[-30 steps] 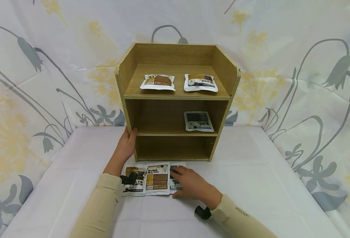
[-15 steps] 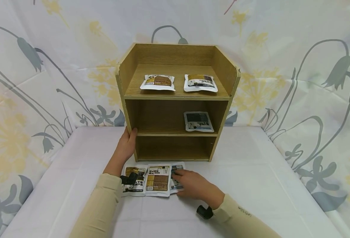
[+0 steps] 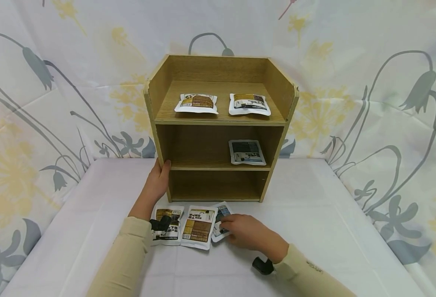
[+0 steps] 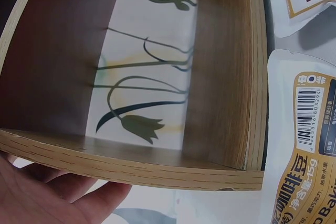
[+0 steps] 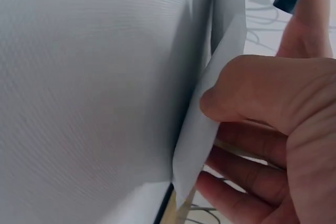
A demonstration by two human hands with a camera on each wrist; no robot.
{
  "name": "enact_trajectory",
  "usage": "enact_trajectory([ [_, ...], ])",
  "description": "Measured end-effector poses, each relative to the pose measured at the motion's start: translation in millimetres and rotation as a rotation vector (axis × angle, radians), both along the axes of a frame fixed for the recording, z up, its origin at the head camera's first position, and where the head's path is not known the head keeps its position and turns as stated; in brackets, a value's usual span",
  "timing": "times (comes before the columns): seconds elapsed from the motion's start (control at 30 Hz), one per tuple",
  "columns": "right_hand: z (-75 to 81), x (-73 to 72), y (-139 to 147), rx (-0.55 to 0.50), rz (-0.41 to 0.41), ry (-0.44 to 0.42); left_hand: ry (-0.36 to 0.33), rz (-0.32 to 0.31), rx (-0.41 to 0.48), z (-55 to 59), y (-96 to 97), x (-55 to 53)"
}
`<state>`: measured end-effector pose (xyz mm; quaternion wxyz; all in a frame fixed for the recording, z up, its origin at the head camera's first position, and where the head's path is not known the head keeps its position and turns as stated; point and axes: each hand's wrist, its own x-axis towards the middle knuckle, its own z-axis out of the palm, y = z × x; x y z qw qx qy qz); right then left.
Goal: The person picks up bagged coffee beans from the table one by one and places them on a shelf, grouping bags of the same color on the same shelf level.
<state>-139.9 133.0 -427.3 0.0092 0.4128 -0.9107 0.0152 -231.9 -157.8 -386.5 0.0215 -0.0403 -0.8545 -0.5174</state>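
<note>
My left hand [image 3: 158, 181] grips the left side panel of a small wooden shelf [image 3: 218, 122], thumb on its front edge. In the left wrist view my left hand's fingers [image 4: 100, 203] lie along the outside of the wooden board [image 4: 226, 87]. My right hand [image 3: 253, 232] pinches the right edge of a blue-labelled coffee pouch [image 3: 219, 220] in front of the shelf. The right wrist view has the thumb [image 5: 236, 87] on the pale face of this pouch [image 5: 197, 140], tilted up from the cloth. Left of it lie a brown-labelled pouch [image 3: 197, 230] and another pouch [image 3: 173, 233], partly covered by the left wrist's camera.
Two pouches lie on the top shelf, one brown-labelled [image 3: 196, 103] and one yellow-and-black [image 3: 249, 104]. A dark-labelled pouch [image 3: 247, 152] lies at the right of the middle shelf. White cloth [image 3: 314, 214] covers the table; a flower-printed curtain [image 3: 92, 49] hangs behind.
My right hand has drawn back slightly to the right, turning the blue-labelled pouch clockwise. The brown-labelled pouch beside it has shifted and tilted. My left hand stays on the shelf.
</note>
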Motion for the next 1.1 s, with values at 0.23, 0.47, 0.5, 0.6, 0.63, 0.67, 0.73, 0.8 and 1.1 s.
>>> enact_trajectory([
  [0.23, 9.1, 2.4, 5, -0.062, 0.032, 0.042, 0.003, -0.005, -0.002, -0.3, -0.4, 0.1],
  [0.47, 22.8, 6.7, 12, -0.102, 0.05, 0.103, -0.005, -0.011, 0.001, -1.8, -0.7, -0.8],
  [0.5, 24.7, 7.2, 13, -0.107, 0.052, 0.115, -0.006, -0.011, -0.001, -2.0, -0.7, -0.9],
  [0.6, 29.5, 8.7, 16, -0.119, 0.061, 0.153, -0.008, -0.01, -0.001, -2.6, -0.8, -1.1],
  [0.63, 30.9, 9.1, 17, -0.124, 0.063, 0.165, -0.008, -0.01, 0.0, -2.8, -0.9, -1.2],
  [0.67, 32.5, 9.4, 18, -0.13, 0.067, 0.176, -0.008, -0.011, 0.001, -2.8, -1.0, -1.2],
  [0.73, 35.8, 10.0, 20, -0.138, 0.072, 0.195, -0.006, -0.013, 0.004, -2.9, -1.1, -1.2],
  [0.8, 39.6, 10.3, 22, -0.14, 0.072, 0.207, -0.002, -0.015, 0.005, -2.9, -1.1, -1.2],
  [1.1, 51.8, 9.2, 27, -0.165, 0.0, 0.111, 0.002, -0.012, -0.003, -2.5, -1.2, -1.0],
])
